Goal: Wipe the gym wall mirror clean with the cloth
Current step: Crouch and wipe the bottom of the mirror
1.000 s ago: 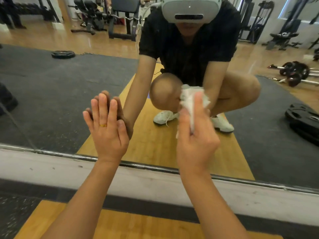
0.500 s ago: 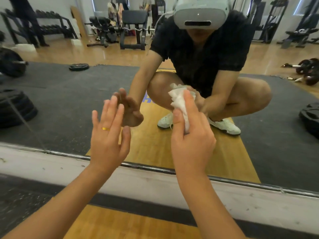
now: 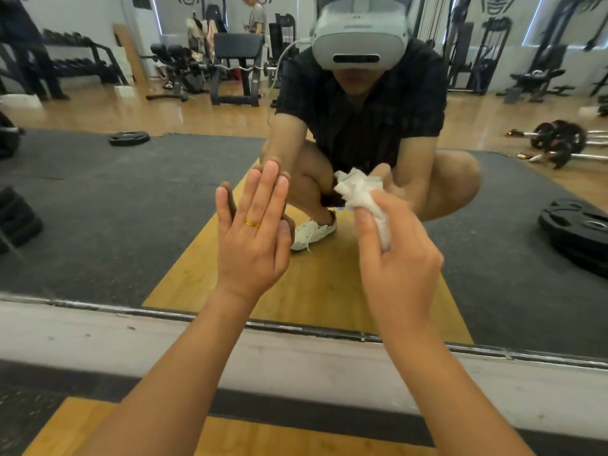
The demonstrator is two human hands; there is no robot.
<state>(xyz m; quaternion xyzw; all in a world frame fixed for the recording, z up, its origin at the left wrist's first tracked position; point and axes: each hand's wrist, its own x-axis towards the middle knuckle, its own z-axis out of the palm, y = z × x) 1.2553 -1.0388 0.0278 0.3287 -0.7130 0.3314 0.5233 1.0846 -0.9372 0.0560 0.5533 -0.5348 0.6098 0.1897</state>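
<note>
The wall mirror (image 3: 138,205) fills the upper view and ends in a metal bottom strip (image 3: 98,306) near the floor. My right hand (image 3: 399,261) grips a crumpled white cloth (image 3: 363,197), held up against or just before the glass at mid height. My left hand (image 3: 255,235), with a gold ring, is raised flat with straight fingers, fingertips at or close to the glass beside the cloth. The mirror reflects a crouching person in a headset with both arms stretched forward.
Below the mirror runs a white wall band (image 3: 296,363) and a dark skirting, then wood floor (image 3: 230,439). Reflected in the glass are black mats, weight plates (image 3: 579,232), a barbell, benches and racks, and a person standing far back.
The view has tilted up, showing more of the gym. My left hand lifted off the glass, then rose higher and flattened again. My right hand with the cloth shifted right and up slightly.
</note>
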